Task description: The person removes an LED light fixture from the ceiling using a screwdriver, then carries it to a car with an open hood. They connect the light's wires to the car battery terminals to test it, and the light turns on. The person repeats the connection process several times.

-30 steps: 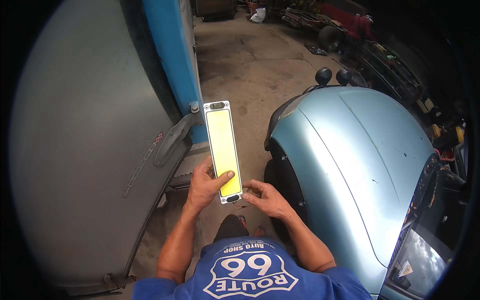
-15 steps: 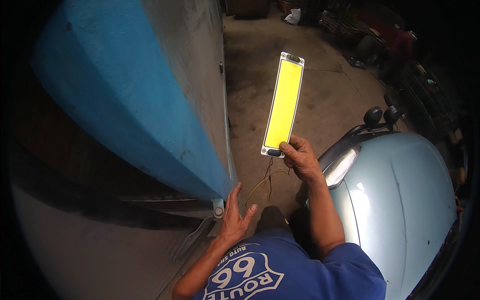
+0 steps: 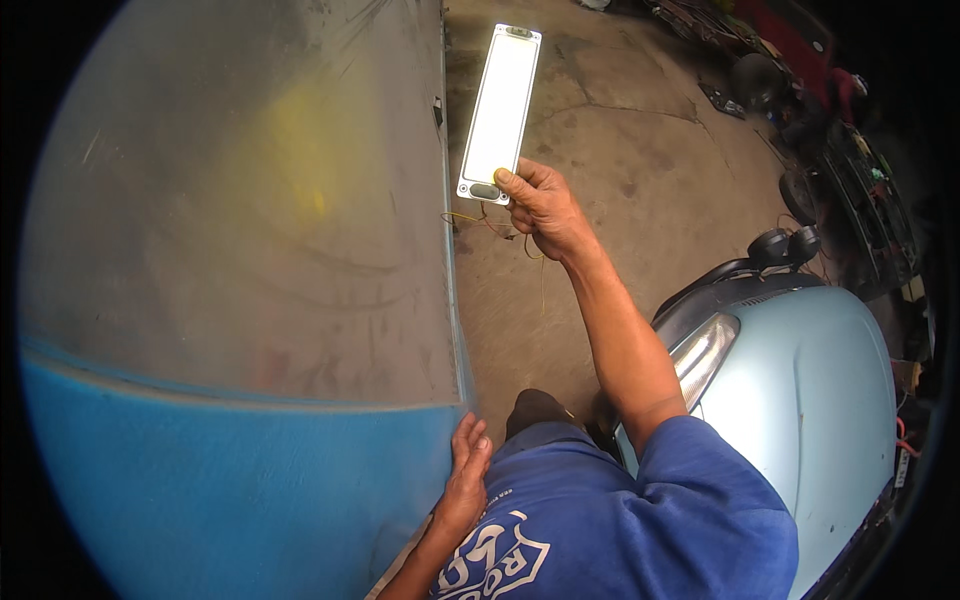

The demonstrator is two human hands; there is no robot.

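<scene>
My right hand (image 3: 545, 210) pinches the lower end of a long, flat LED light panel (image 3: 500, 105) between thumb and fingers. The panel is held up at a slight tilt. Its face glows bright white inside a thin dark border, and dark oval caps sit at both ends. Thin yellow and dark wires (image 3: 485, 222) dangle from its lower end. Lower down, my left hand (image 3: 466, 478) is open, fingers extended beside the edge of a blue-painted panel (image 3: 240, 470). Whether the palm presses on that panel I cannot tell.
At left, a dusty grey glass-like surface (image 3: 230, 240) above the blue panel carries a yellow glow. A pale blue car (image 3: 830, 390) with a headlight (image 3: 703, 352) stands close on my right. Car parts and a wheel (image 3: 797, 197) lie at the far right on the concrete floor (image 3: 610, 130).
My right hand has lifted the light panel higher and leftward. Its face has turned from yellow to bright white. My left hand's thumb has drawn in, and the view has shifted.
</scene>
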